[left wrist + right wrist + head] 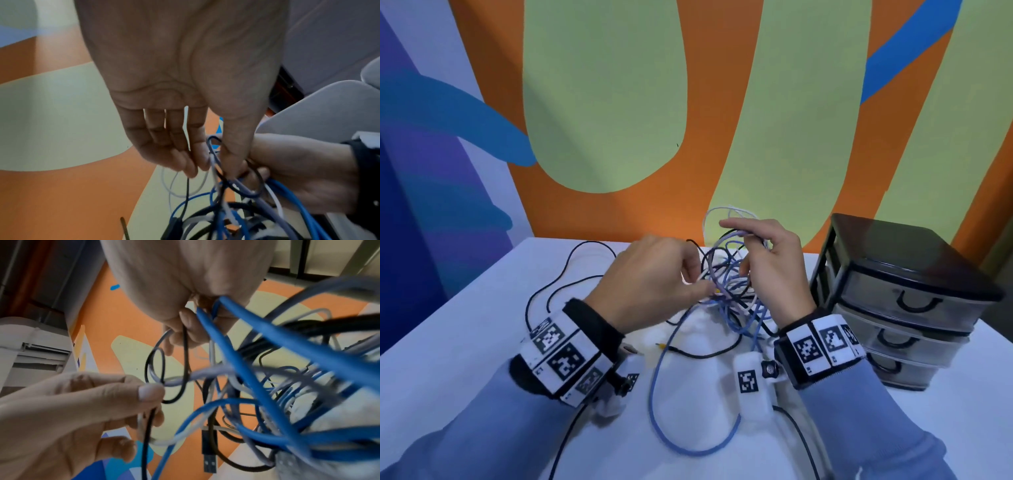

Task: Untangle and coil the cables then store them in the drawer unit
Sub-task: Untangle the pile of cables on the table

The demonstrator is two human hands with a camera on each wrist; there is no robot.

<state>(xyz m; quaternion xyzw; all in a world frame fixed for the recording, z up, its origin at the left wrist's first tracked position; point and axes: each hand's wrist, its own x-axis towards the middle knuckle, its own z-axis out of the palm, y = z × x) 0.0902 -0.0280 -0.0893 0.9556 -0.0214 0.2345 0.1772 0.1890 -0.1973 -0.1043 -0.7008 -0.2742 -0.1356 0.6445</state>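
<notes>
A tangle of blue, white, grey and black cables (727, 281) is lifted above the white table (465, 342) between both hands. My left hand (654, 274) pinches strands at the tangle's left side; in the right wrist view its thumb and fingers (144, 395) hold a white and a black strand. My right hand (770, 260) holds loops from the right, its fingers curled round blue and grey strands (205, 318). A blue cable loop (688, 411) hangs down onto the table toward me. The black drawer unit (904, 301) stands at the right with all three drawers closed.
A thin black cable (558, 281) trails over the table to the left. A black USB plug (209, 456) dangles under the tangle. The painted orange and green wall (619, 120) rises right behind the table. Both wrists wear marker-covered bands.
</notes>
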